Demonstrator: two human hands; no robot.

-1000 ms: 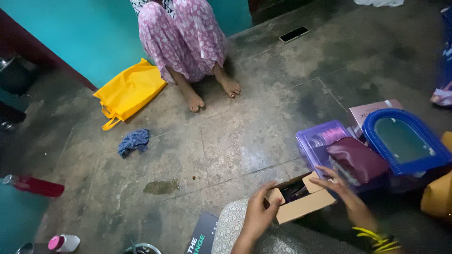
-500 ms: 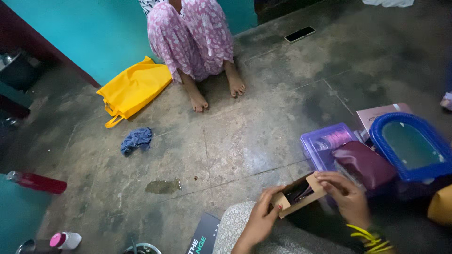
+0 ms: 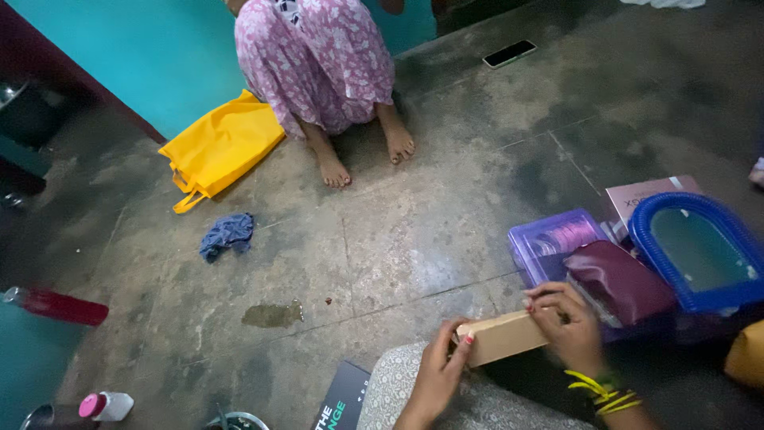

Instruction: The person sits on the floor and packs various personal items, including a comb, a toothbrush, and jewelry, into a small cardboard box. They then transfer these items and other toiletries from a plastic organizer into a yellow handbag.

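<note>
A small tan cardboard box (image 3: 503, 336) sits between my hands above my knee, its flaps folded down so the contents are hidden. My left hand (image 3: 436, 374) grips its left end with thumb and fingers. My right hand (image 3: 567, 326), with yellow bangles at the wrist, clasps its right end and top. Just beyond the box lie a maroon pouch (image 3: 619, 280) on a purple plastic box (image 3: 552, 242) and a blue-framed mirror (image 3: 694, 248).
Another person in pink patterned trousers squats by the teal wall (image 3: 312, 56). On the concrete floor lie a yellow bag (image 3: 218, 148), a blue rag (image 3: 227, 236), a phone (image 3: 509, 53), a red bottle (image 3: 57, 306) and a dark booklet (image 3: 341, 398).
The box was open with dark items showing inside; its flaps are now folded shut under my right hand. Both hands have stayed on the box.
</note>
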